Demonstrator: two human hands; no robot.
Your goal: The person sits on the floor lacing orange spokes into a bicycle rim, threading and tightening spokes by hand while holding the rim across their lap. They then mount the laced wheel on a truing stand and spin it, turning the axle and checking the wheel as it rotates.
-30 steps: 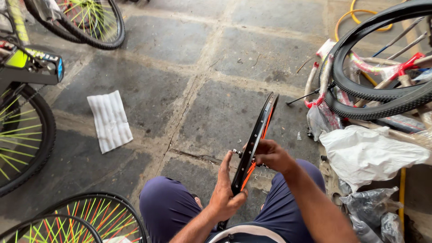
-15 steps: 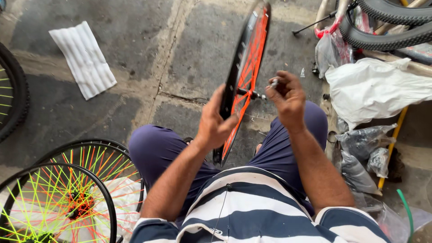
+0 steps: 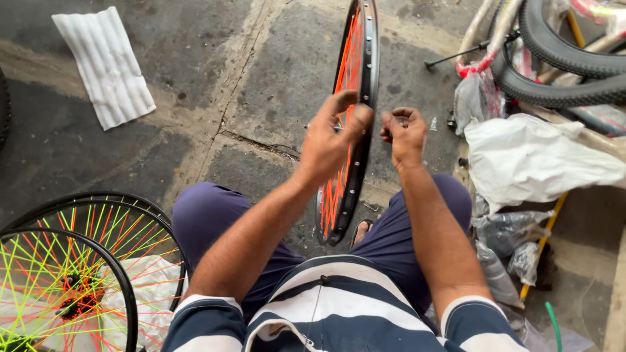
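Between the knees: a black wheel rim (image 3: pixel 365 98) with orange spokes (image 3: pixel 344 85) stands upright on edge, its low end down between the seated person's thighs and its top reaching to the far edge of view. Standing it this way puts the hub at chest height, within reach of both hands.

Left hand (image 3: pixel 329 137): wrapped over the near side of the rim and spokes, thumb and fingers closed on them, so it steadies the wheel and keeps it from tipping or rolling.

Right hand (image 3: pixel 404 133): just right of the rim at hub level, fingertips pinched together on something small by the axle; what it grips is too small to tell.

Axle end (image 3: pixel 312 127): a thin metal stub pokes out left of the left hand, showing the hub sits between the two hands.

Near left: two more wheels (image 3: pixel 72 274) with yellow-green and orange spokes lie flat over a white sheet, set well apart from the hands.

Far left: a white ribbed cloth (image 3: pixel 104 65) lies on the stone floor (image 3: pixel 195 98).

Right side: white plastic wrap (image 3: pixel 541 156) and clear bags sit near the right knee, with black tyres (image 3: pixel 561 58) and wrapped frame tubes stacked beyond them.
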